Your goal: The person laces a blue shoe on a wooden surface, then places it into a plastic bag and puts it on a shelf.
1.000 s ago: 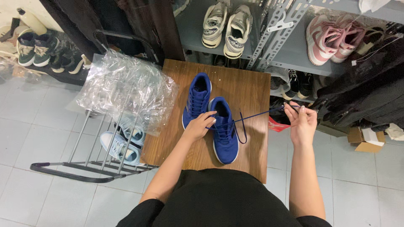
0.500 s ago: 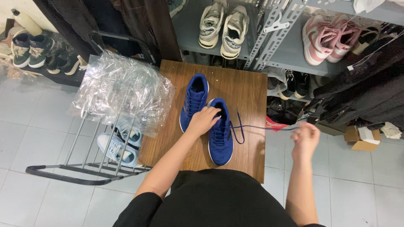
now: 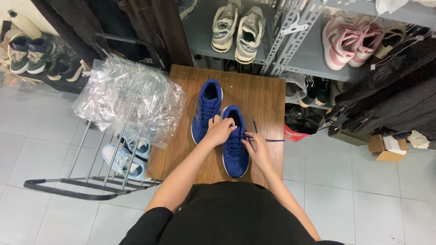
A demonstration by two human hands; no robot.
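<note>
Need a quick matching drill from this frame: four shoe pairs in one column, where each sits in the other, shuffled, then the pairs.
1. blue shoes
2. pink shoes
3. beige shoes
4. light blue shoes

A. grey shelf, right of the upright
B. wooden table, under the hands
C. metal rack beneath clear plastic
D. grey shelf, left of the upright

Pairs: 1-B, 2-A, 3-D, 4-C

two blue shoes (image 3: 218, 120), two beige shoes (image 3: 238, 29), two pink shoes (image 3: 352, 38), two hands (image 3: 238, 138).
</note>
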